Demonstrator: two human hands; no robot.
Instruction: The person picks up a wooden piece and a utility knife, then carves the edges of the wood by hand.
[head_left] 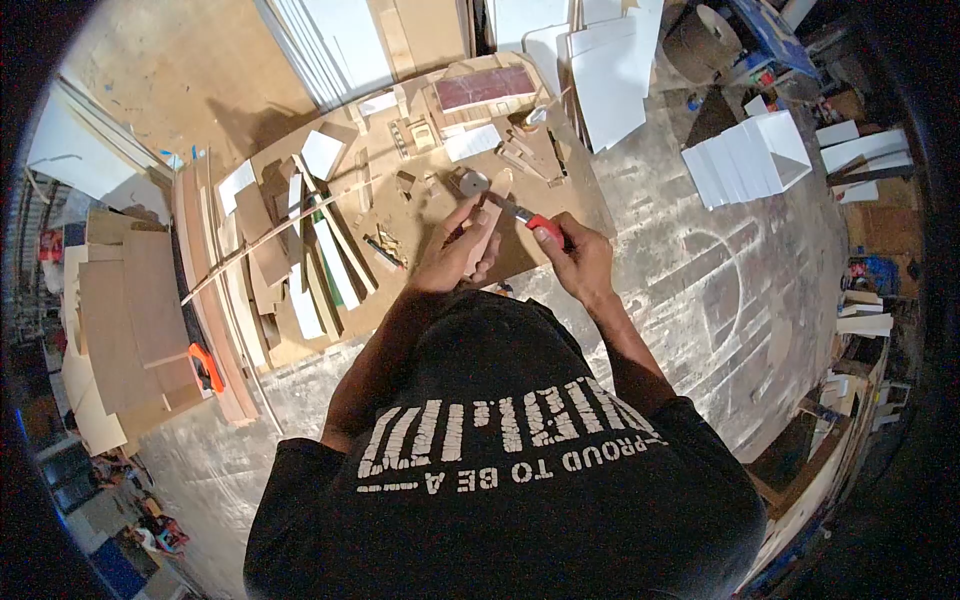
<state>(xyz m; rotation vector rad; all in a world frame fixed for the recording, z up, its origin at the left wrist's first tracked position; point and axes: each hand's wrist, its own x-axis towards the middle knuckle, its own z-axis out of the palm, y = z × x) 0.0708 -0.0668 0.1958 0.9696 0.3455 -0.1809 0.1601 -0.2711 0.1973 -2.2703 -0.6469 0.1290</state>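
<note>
My left hand [450, 252] is closed around a flat, narrow piece of pale wood [484, 240], held slanting up over the front of the worktable [515, 258]. In my right hand [582, 262] is a utility knife [540, 224] with a red handle, its metal end pointing left at the wood. The knife's tip meets or lies very near the wood's edge by my left fingers; exact contact is too small to tell. Just beyond the left hand sits a round grey disc-like object [473, 183]. A dark marker-like tool [384, 251] lies on the table to the left.
Long wood and white strips [325, 260] cover the table's left side. At the back stands a wooden model [485, 92] with a dark red top. White sheets [607, 80] lean behind it. A white folded box-like piece [750, 158] rests on the floor at right. An orange-handled saw [206, 368] lies left.
</note>
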